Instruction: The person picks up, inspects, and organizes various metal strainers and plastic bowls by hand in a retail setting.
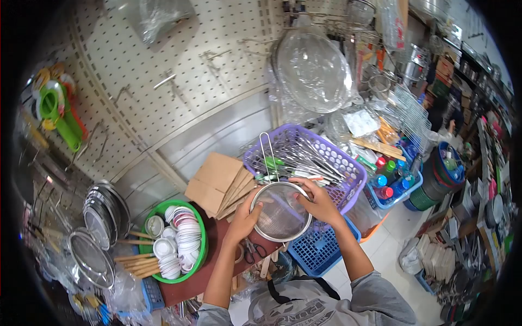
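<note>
A round mesh strainer (pixel 280 217) with a metal rim is held between both hands, its wire handle pointing away toward the purple basket (pixel 356 198). My left hand (pixel 246 215) grips the rim on the left side, thumb over the edge. On the right side, my right hand (pixel 316 202) holds the rim, its thumb and fingers bent over the mesh. Beyond the strainer, the purple basket contains many metal utensils and a green-handled item. Flat brown cardboard pieces (pixel 217 179) lie just left of that basket. A pair of scissors (pixel 253 251) rests on the dark red surface below my left hand.
A green tub (pixel 204 239) of small white bowls stands at left, near hanging strainers (pixel 91 258). A blue basket (pixel 321 252) sits below the purple one; a light blue basket (pixel 394 201) holds bottles. Pegboard (pixel 190 76) rises behind. Part of another person (pixel 455 117) shows far right.
</note>
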Demonstrator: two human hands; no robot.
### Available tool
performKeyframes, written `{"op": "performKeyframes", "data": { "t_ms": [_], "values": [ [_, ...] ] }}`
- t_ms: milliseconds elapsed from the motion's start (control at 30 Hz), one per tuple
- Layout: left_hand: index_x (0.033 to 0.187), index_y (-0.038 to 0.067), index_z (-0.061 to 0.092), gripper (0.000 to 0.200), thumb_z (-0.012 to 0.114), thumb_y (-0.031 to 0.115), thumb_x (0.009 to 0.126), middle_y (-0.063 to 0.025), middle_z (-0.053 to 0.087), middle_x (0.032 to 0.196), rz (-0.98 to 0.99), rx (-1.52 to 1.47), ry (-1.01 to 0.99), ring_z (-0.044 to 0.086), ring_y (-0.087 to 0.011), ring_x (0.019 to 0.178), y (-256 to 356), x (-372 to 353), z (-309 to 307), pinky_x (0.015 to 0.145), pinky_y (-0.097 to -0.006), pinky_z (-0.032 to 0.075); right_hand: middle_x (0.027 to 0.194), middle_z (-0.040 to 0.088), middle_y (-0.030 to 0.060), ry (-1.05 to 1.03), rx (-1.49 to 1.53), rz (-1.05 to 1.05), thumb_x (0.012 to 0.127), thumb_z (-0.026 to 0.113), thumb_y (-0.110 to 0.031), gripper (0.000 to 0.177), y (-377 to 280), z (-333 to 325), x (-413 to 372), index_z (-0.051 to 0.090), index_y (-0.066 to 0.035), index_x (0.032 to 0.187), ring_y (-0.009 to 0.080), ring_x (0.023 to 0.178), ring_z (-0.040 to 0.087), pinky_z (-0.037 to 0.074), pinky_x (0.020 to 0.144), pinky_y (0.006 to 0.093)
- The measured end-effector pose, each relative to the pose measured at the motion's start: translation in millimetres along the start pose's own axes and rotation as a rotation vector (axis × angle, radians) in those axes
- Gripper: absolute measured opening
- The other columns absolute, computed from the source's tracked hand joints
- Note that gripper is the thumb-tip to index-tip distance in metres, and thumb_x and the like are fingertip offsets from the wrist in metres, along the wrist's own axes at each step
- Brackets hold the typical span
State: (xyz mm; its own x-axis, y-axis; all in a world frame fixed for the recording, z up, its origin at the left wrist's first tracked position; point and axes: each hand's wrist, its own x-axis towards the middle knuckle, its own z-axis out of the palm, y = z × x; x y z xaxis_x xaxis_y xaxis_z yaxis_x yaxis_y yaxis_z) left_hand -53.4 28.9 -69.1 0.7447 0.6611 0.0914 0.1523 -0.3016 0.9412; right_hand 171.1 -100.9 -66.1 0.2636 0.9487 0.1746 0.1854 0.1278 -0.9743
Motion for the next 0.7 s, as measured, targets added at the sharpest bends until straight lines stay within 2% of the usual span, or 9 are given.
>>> {"op": "performKeyframes", "data": {
  "t_ms": [33,100,233,267,367,400,500,533,700],
  "values": [
    [0.152,0.006,0.048,0.047,0.051,0.007,0.106,-0.0114,0.072,0.126,-0.079,-0.022,0.001,0.064,-0.0197,0.116,8,-10,-8,0.101,-0.0334,0.048,0.126,0.07,0.0102,-0.031,0.03,0.013,0.103,0.061,-0.005,0.043,-9,10,1,0.055,-0.008,0.146,0.0177,0.114,0.07,0.057,0.088,0.0292],
    [0.15,0.006,0.052,0.044,0.053,0.007,0.105,-0.0093,0.075,0.12,0.005,0.056,0.079,0.066,-0.0179,0.109,20,-28,-20,0.097,-0.0328,0.05,0.12,0.072,0.0071,-0.097,0.089,0.038,0.104,0.062,-0.006,0.044,-21,29,7,0.055,-0.007,0.147,0.0107,0.108,0.068,0.055,0.084,0.025],
    [0.145,0.005,0.057,0.041,0.056,0.008,0.104,-0.0118,0.074,0.12,0.036,0.124,0.198,0.067,-0.0184,0.107,14,-67,-48,0.098,-0.034,0.051,0.115,0.074,0.0067,-0.138,-0.085,-0.268,0.104,0.062,-0.008,0.04,-16,74,26,0.059,-0.007,0.144,0.0129,0.1,0.072,0.056,0.078,0.0255],
    [0.144,0.005,0.058,0.04,0.056,0.008,0.104,-0.0123,0.074,0.12,0.014,0.116,0.219,0.067,-0.0187,0.107,14,-77,-54,0.098,-0.0338,0.051,0.11,0.076,0.0066,-0.185,-0.09,-0.132,0.105,0.062,-0.013,0.036,-29,82,24,0.062,-0.006,0.14,0.0127,0.094,0.073,0.055,0.076,0.0254],
    [0.141,0.004,0.06,0.038,0.058,0.006,0.103,-0.0138,0.074,0.118,-0.027,0.144,0.331,0.067,-0.0194,0.108,9,-105,-72,0.097,-0.0331,0.051,0.106,0.077,0.0063,-0.256,-0.117,-0.144,0.105,0.063,-0.016,0.033,-40,114,30,0.066,-0.004,0.135,0.0107,0.089,0.072,0.053,0.074,0.0244],
    [0.141,0.004,0.06,0.038,0.058,0.006,0.103,-0.0138,0.074,0.117,-0.035,0.168,0.358,0.067,-0.0193,0.108,8,-115,-79,0.097,-0.0331,0.051,0.102,0.078,0.013,-0.237,-0.08,-0.225,0.103,0.064,-0.019,0.033,-32,130,35,0.068,-0.003,0.132,0.0197,0.094,0.076,0.055,0.084,0.0307],
    [0.141,0.005,0.06,0.037,0.057,0.005,0.104,-0.0136,0.074,0.115,0.003,0.227,0.452,0.068,-0.0195,0.102,7,-139,-93,0.094,-0.0334,0.052,0.103,0.078,0.0136,-0.349,0.001,-0.203,0.103,0.065,-0.019,0.033,-29,161,41,0.068,-0.003,0.131,0.0167,0.096,0.075,0.055,0.085,0.0295],
    [0.141,0.005,0.06,0.037,0.057,0.005,0.104,-0.0135,0.074,0.115,-0.005,0.238,0.478,0.068,-0.019,0.101,9,-148,-98,0.092,-0.0331,0.052,0.104,0.078,0.0119,-0.417,0.017,-0.061,0.103,0.065,-0.021,0.033,-44,167,40,0.068,-0.001,0.129,0.0136,0.097,0.073,0.054,0.087,0.0291],
    [0.142,0.007,0.06,0.037,0.057,0.005,0.105,-0.0107,0.074,0.117,-0.092,0.298,0.58,0.062,-0.0124,0.088,10,-187,-116,0.079,-0.0283,0.051,0.107,0.076,0.0089,-0.484,0.269,-0.154,0.105,0.065,-0.018,0.036,-37,227,55,0.064,0.0,0.137,0.0116,0.099,0.072,0.056,0.087,0.0254]
  ]
}}
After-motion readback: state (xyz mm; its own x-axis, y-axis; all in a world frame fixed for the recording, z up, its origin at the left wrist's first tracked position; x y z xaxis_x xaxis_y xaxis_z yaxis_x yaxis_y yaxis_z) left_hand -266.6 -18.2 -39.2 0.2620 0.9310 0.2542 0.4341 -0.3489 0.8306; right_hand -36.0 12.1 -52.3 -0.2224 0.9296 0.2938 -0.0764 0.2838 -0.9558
